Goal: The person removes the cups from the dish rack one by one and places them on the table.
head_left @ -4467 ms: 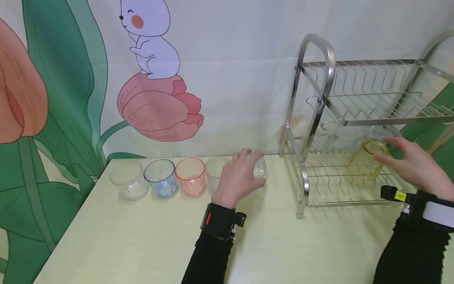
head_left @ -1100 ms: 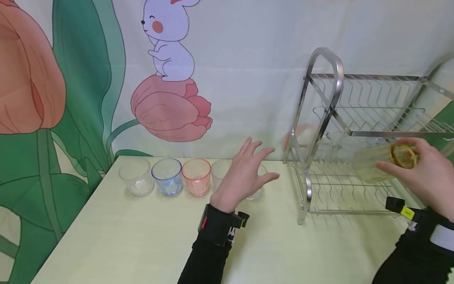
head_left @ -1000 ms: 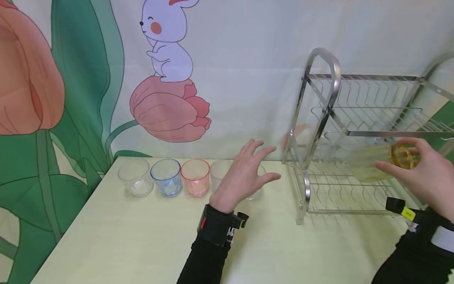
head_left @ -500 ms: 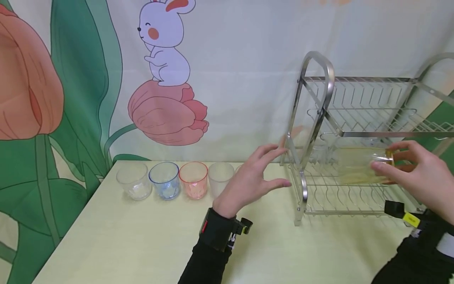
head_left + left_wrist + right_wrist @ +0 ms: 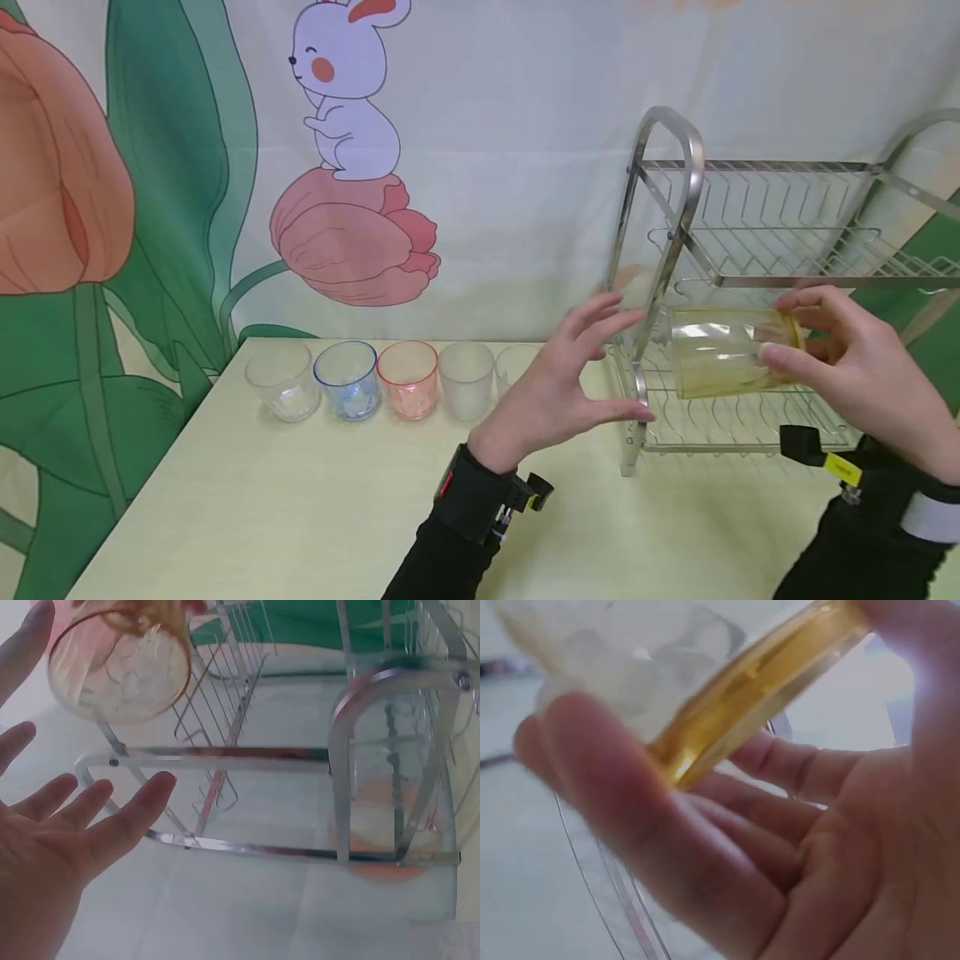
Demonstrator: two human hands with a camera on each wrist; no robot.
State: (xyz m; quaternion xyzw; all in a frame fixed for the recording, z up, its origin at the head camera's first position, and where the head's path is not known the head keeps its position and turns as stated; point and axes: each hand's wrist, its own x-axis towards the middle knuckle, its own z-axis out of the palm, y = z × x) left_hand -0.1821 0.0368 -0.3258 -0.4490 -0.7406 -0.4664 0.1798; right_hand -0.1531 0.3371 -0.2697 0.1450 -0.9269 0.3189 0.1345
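My right hand [image 5: 862, 367] pinches a yellow-tinted glass [image 5: 720, 350] by its thick base, between thumb and fingers. Lying on its side in the air in front of the dish rack [image 5: 678, 225], the glass has its mouth facing left. The right wrist view shows its amber base [image 5: 757, 686] between the fingertips. My left hand [image 5: 558, 392] is open and holds nothing, thumb and fingers spread by the rack's left post. In the left wrist view the rim of the glass [image 5: 120, 712] appears beyond the left fingers, apart from them.
A row of glasses stands along the table's back edge: clear [image 5: 283, 383], blue-tinted [image 5: 347, 383], pink-tinted [image 5: 408, 383], frosted [image 5: 467, 383], and a clear one [image 5: 510, 367] partly behind the left hand. The two-tier wire rack stands on the pale table [image 5: 300, 508], before a printed cloth [image 5: 517, 150].
My right hand has lifted the yellow glass from the rack's lower tier, turned it on its side and moved it left. My left hand left the end clear glass and moved right, fingers spread.
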